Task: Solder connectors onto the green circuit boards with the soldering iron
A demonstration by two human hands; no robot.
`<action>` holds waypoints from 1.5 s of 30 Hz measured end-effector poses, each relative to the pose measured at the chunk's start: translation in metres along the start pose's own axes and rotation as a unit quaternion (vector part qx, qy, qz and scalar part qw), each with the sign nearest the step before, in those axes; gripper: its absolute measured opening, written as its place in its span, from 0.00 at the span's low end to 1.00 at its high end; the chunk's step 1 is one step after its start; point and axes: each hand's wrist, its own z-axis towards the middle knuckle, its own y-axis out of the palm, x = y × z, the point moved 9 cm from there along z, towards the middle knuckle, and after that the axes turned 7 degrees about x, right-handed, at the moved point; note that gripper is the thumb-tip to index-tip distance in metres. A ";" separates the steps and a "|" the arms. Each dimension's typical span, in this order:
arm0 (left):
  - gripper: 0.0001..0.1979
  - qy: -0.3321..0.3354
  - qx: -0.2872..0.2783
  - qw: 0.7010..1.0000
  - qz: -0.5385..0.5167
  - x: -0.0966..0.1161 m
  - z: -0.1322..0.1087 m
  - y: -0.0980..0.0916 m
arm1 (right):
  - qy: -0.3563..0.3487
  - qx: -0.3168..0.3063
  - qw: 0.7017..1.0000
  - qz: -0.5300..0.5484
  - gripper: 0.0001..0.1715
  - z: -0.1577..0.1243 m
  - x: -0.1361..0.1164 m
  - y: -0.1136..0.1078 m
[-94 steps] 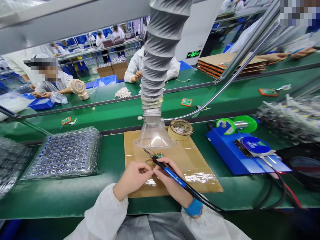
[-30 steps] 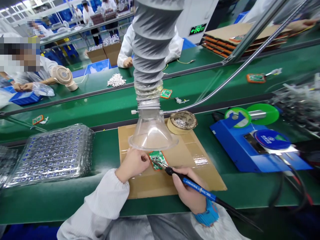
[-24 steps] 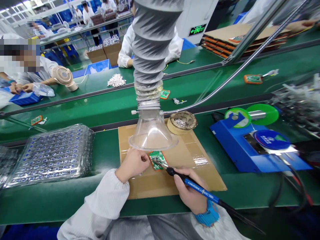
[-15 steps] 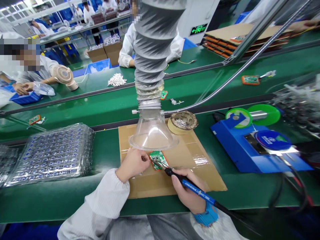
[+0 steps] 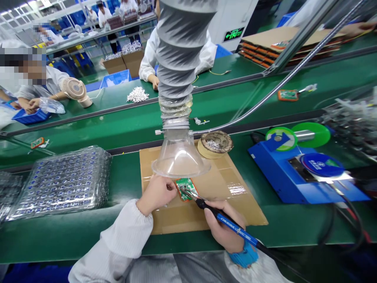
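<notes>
A circuit board (image 5: pixel 186 183) is laid flat on a cardboard sheet (image 5: pixel 212 218), just right of the left hand (image 5: pixel 156 195) and beyond the right hand (image 5: pixel 225 234). A soldering tool (image 5: pixel 235 228) is gripped pen-like in the right hand, probably so that its metal end, brought over the board, can be steered finely. The left hand is curled at the board's left edge, perhaps for steadying; whether anything is pinched there cannot be told. A clear hood (image 5: pixel 180 159) is hung just beyond the left hand, presumably so that air is drawn off near the board. Beyond the right hand, silvery bits (image 5: pixel 214 145) are contained in a round pot (image 5: pixel 210 154). Left of the left hand, small blue-marked parts (image 5: pixel 63 177) are held in stacked clear trays (image 5: pixel 103 173) on the tabletop (image 5: pixel 126 177).
</notes>
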 end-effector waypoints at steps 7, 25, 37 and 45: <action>0.09 -0.003 0.002 1.000 0.003 0.000 0.000 0.000 | 0.029 0.019 0.999 0.014 0.01 -0.003 0.010 -0.003; 0.07 0.088 0.073 0.991 0.071 0.014 -0.015 -0.010 | 0.134 0.131 0.981 -0.048 0.20 0.064 0.069 -0.043; 0.13 -0.248 0.097 0.884 -0.385 -0.082 -0.004 -0.068 | 0.187 0.155 0.970 -0.007 0.18 0.018 0.071 -0.060; 0.08 -0.165 0.421 0.871 -0.190 -0.074 0.100 -0.173 | 0.157 0.144 0.977 -0.017 0.14 0.018 0.063 -0.063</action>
